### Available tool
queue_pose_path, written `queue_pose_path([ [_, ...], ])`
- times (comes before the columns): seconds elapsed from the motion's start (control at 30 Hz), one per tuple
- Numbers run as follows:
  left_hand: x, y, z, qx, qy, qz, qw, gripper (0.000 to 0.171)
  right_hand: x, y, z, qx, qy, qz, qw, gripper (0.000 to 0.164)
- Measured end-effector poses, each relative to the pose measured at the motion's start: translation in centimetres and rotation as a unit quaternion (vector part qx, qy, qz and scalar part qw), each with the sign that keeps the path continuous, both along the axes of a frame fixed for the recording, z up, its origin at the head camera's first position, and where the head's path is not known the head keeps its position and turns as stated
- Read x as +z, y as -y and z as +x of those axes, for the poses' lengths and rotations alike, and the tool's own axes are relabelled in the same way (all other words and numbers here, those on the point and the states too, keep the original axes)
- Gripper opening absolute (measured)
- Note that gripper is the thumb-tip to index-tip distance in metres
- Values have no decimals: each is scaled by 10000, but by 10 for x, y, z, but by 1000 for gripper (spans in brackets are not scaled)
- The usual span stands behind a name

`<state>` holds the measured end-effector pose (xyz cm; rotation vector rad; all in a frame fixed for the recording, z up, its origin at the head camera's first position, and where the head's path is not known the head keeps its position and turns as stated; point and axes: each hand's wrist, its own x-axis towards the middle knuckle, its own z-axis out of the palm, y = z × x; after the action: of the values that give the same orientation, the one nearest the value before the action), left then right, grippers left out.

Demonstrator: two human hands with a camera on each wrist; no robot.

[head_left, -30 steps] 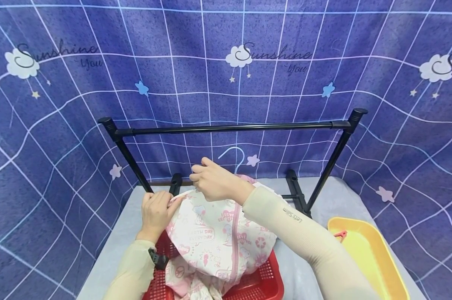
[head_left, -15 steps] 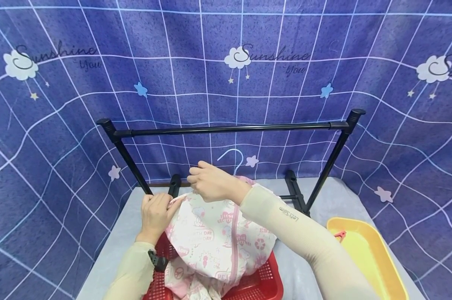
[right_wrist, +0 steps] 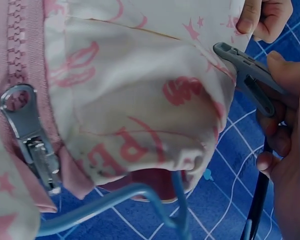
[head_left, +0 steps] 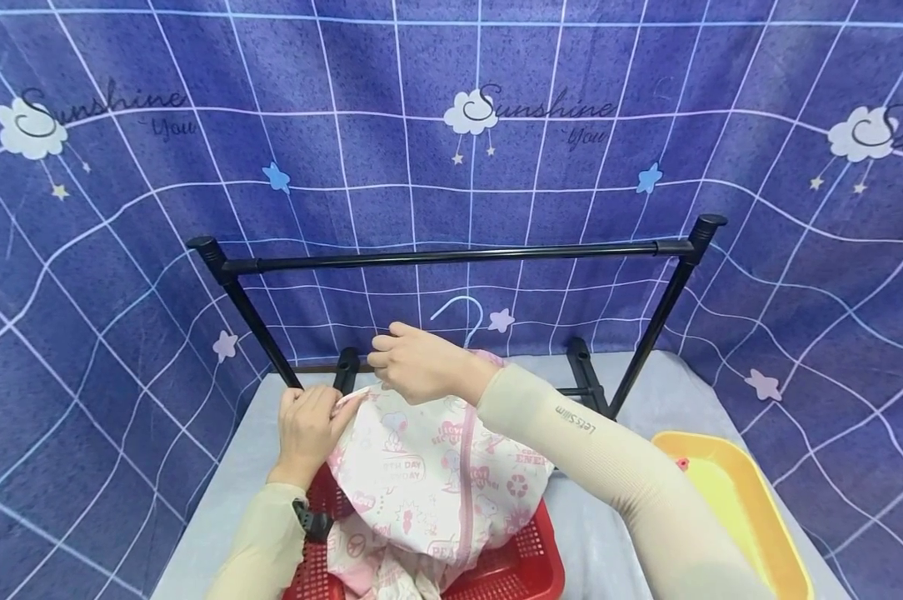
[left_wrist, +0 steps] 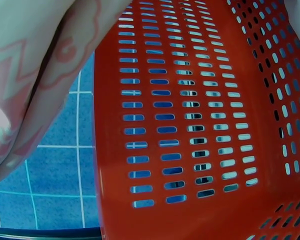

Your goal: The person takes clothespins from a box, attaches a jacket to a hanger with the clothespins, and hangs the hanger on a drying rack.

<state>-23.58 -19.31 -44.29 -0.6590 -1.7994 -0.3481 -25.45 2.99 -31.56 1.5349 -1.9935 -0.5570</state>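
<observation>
A white jacket (head_left: 421, 467) with pink prints and a pink zip is on a light blue hanger (right_wrist: 110, 206), whose hook (head_left: 462, 298) sticks up above the collar. My left hand (head_left: 305, 429) pinches the jacket's edge at the left; in the right wrist view its fingers (right_wrist: 250, 20) show at the fabric. My right hand (head_left: 421, 365) holds a grey clothespin (right_wrist: 247, 67) between thumb and fingers. The clothespin's tip lies over the jacket's shoulder edge; whether it clamps the cloth I cannot tell. The metal zip pull (right_wrist: 27, 120) hangs near the collar.
A red perforated basket (head_left: 545, 558) stands below the jacket, with more pink and white cloth in it. Behind is a black rack with a horizontal bar (head_left: 436, 257). At the right, a yellow tray (head_left: 785, 529) holds a small red item (head_left: 682, 463), partly hidden by my right arm.
Both hands keep their hold and have barely moved. The head view has shifted slightly, and my right arm now covers more of the red item in the yellow tray.
</observation>
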Motion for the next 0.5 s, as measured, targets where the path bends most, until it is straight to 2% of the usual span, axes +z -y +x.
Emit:
queue_pose_path([
  [0.17,-1,1,1,50,28,-68,10000,48,0,-2,1,-9,-54,52,10000,26],
  [0.5,0,2,1,31,-19,-60,10000,46,1,-1,5,-77,-251,-219,9994,39],
])
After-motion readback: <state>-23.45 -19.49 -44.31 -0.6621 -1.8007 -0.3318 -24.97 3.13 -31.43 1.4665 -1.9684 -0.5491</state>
